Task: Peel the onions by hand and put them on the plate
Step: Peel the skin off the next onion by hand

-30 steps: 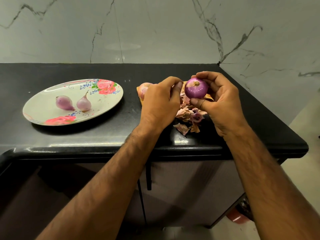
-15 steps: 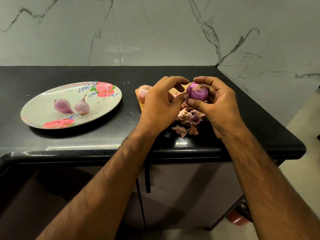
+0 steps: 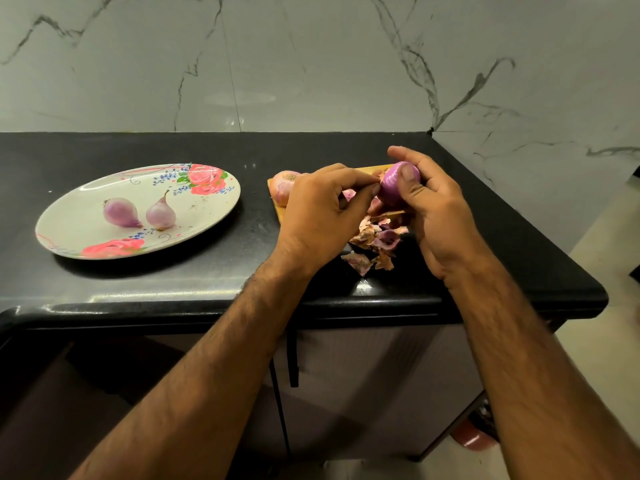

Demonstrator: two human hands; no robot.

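A strip of bare black countertop [image 3: 254, 244] runs between the floral plate [image 3: 207, 220] and the wooden cutting board [image 3: 279, 212], open from the front edge back to the marble wall [image 3: 311, 64]. The plate's right half lies bare; two peeled onions [image 3: 121, 212] sit left of its middle. Over the board, the left hand [image 3: 322, 209] and right hand [image 3: 440, 216] grip a purple onion [image 3: 392, 185]. An unpeeled onion [image 3: 282, 188] stands just behind the left hand, and onion skins [image 3: 374, 242] are heaped below. The side wall [image 3: 536, 98] closes the right.

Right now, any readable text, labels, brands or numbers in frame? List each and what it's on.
None: no readable text anywhere in view.
plate: painted roses and blue sprigs only, no lettering.
held onion, board, countertop, marble wall: no print, label or number.
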